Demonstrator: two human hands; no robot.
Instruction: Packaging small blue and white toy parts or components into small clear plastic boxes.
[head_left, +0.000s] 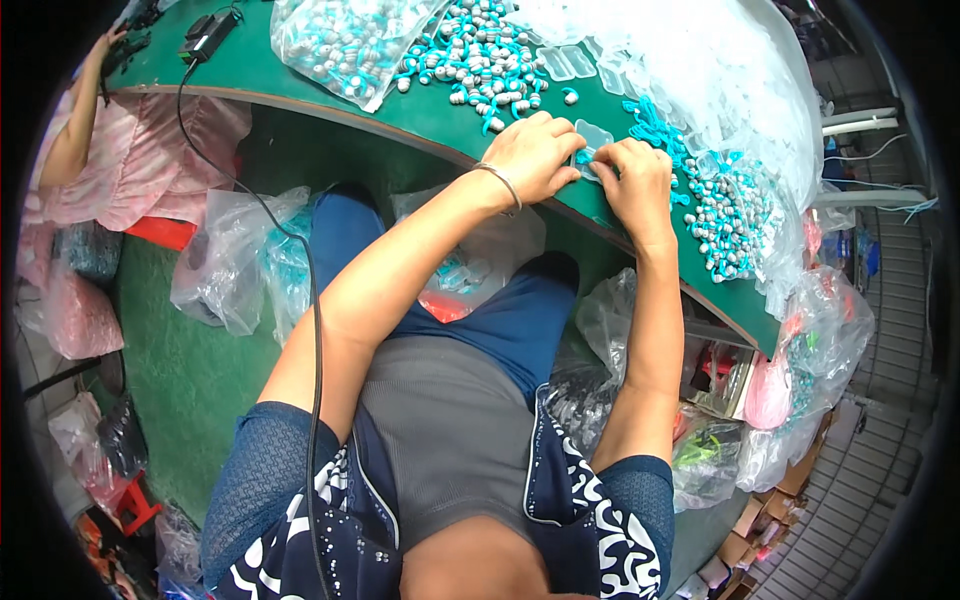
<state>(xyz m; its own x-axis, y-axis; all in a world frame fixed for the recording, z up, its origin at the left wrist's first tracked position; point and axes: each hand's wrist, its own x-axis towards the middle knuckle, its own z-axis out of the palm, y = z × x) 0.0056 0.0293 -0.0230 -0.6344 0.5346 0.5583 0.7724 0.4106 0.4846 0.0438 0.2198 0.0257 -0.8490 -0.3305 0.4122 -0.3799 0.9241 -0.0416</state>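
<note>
At the edge of the green table, a small clear plastic box (pixel 594 134) with its lid raised is between my hands, with a teal piece (pixel 584 158) in it. My left hand (pixel 535 155), a bracelet on its wrist, pinches the box's left side. Fingers of my right hand (pixel 638 185) are closed on its right side. Beyond my left hand lies a pile of small grey-and-teal plug-like pieces (pixel 480 55). Teal cords (pixel 655 128) lie just past my right hand, beside another pile of grey-and-teal pieces (pixel 725 225).
A clear bag of such pieces (pixel 345 50) is at the far left. Clear plastic boxes (pixel 700 60) are heaped at the back right. A black cable (pixel 270 215) hangs from an adapter (pixel 207 37). Another person's arm (pixel 85 110) shows at left. Plastic bags (pixel 230 260) stand below the table.
</note>
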